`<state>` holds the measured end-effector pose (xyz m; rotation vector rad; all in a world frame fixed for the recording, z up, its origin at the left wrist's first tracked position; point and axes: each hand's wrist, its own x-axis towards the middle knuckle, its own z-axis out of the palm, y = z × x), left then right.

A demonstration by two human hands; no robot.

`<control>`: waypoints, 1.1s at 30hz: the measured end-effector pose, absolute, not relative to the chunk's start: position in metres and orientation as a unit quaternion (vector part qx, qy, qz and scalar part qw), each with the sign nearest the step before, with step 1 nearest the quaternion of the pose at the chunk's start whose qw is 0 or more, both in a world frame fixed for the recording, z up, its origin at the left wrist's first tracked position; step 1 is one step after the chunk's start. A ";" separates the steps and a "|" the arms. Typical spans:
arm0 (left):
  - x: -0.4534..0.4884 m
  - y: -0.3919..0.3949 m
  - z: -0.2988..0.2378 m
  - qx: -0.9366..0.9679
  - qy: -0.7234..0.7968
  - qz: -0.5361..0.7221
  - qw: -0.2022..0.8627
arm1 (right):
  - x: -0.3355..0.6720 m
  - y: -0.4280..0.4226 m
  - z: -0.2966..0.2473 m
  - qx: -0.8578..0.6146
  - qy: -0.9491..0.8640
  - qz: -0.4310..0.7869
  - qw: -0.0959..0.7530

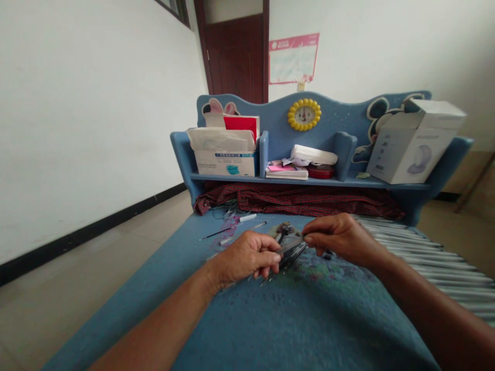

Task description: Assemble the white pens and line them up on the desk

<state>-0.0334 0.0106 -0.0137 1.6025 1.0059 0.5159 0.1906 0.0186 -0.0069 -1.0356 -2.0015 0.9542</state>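
The left hand [260, 255] and the right hand [337, 237] meet above the middle of a blue painted table [240, 330], pinching a slim, translucent grey tube [291, 246] between them. The left thumb and fingers grip its near-left end, and the right thumb and forefinger close on its upper-right end, so the tube slants upward to the right.

Just beneath it lies a loose bundle of thin black rods [294, 259], partly hidden by the left hand. Right behind the tube sits a small dark object on a pale base [285, 228], too blurred to identify. To the left, a thin black stick with a pointed tip [215, 234] lies apart on the table, near a short white cylinder [248, 218]. Beyond the right forearm, many long silvery-grey tubes [421, 257] lie side by side along the table's right edge.

At the back, a crumpled red-and-black checked cloth [297, 200] stretches beneath a blue wooden shelf [328, 105]. The shelf carries an opened white cardboard mask box [226, 161], a yellow flower-rimmed clock [304, 115] and a tall white carton [415, 149].
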 end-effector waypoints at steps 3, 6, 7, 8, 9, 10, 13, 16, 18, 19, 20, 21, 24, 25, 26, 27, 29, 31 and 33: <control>-0.032 0.011 -0.015 0.681 0.434 0.216 0.549 | 0.190 0.019 -0.007 -0.398 -0.777 0.372 0.315; -0.032 0.011 -0.015 0.690 0.430 0.212 0.541 | 0.189 0.020 -0.010 -0.399 -0.777 0.378 0.307; -0.032 0.011 -0.015 0.695 0.431 0.211 0.536 | 0.189 0.020 -0.011 -0.403 -0.776 0.375 0.307; -0.032 0.011 -0.015 0.698 0.432 0.211 0.531 | 0.189 0.020 -0.012 -0.408 -0.776 0.371 0.305; -0.032 0.011 -0.015 0.701 0.434 0.211 0.525 | 0.189 0.020 -0.012 -0.413 -0.777 0.366 0.302; -0.032 0.011 -0.015 0.703 0.437 0.212 0.520 | 0.188 0.020 -0.012 -0.416 -0.780 0.360 0.299; -0.030 0.010 -0.015 0.705 0.444 0.227 0.503 | 0.186 0.019 -0.013 -0.423 -0.788 0.337 0.296; -0.028 0.009 -0.015 0.712 0.445 0.253 0.480 | 0.185 0.019 -0.014 -0.442 -0.783 0.322 0.296; -0.027 0.008 -0.015 0.714 0.444 0.263 0.473 | 0.187 0.020 -0.013 -0.448 -0.779 0.328 0.291; -0.026 0.008 -0.015 0.713 0.444 0.265 0.472 | 0.188 0.020 -0.012 -0.446 -0.779 0.333 0.290; -0.026 0.008 -0.015 0.712 0.446 0.266 0.472 | 0.190 0.020 -0.010 -0.438 -0.781 0.338 0.290; -0.026 0.008 -0.015 0.711 0.450 0.268 0.469 | 0.192 0.020 -0.009 -0.427 -0.785 0.343 0.290; -0.026 0.008 -0.016 0.709 0.458 0.270 0.464 | 0.196 0.021 -0.006 -0.396 -0.793 0.357 0.295; -0.026 0.009 -0.017 0.708 0.457 0.271 0.465 | 0.196 0.021 -0.007 -0.392 -0.794 0.358 0.296; -0.026 0.009 -0.017 0.707 0.455 0.273 0.468 | 0.195 0.022 -0.008 -0.393 -0.794 0.355 0.298; -0.026 0.009 -0.017 0.706 0.452 0.274 0.472 | 0.195 0.022 -0.009 -0.398 -0.793 0.351 0.301; -0.026 0.008 -0.017 0.703 0.447 0.277 0.479 | 0.193 0.023 -0.012 -0.416 -0.787 0.344 0.299; -0.025 0.008 -0.017 0.703 0.446 0.275 0.481 | 0.192 0.023 -0.013 -0.434 -0.780 0.344 0.291; -0.024 0.007 -0.016 0.703 0.449 0.274 0.479 | 0.193 0.023 -0.012 -0.435 -0.776 0.352 0.292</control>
